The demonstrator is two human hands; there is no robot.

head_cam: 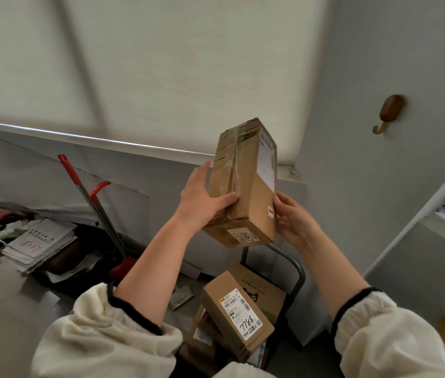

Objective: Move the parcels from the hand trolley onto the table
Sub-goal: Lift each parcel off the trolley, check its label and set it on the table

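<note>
Parcel (pixel 245 186) is held up in mid-air above the hand trolley (pixel 299 271), gripped on either side by the left hand (pixel 202 200) and right hand (pixel 292 216). Other parcels (pixel 237 312) are stacked below, partly blocked by sleeves (pixel 101 331). Only the trolley's dark frame can be made out tbh.

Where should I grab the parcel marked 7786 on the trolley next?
Come from above and clasp the 7786 parcel across its long sides: it lies topmost and tilted, label up, with the trolley frame close on its far right.
</note>
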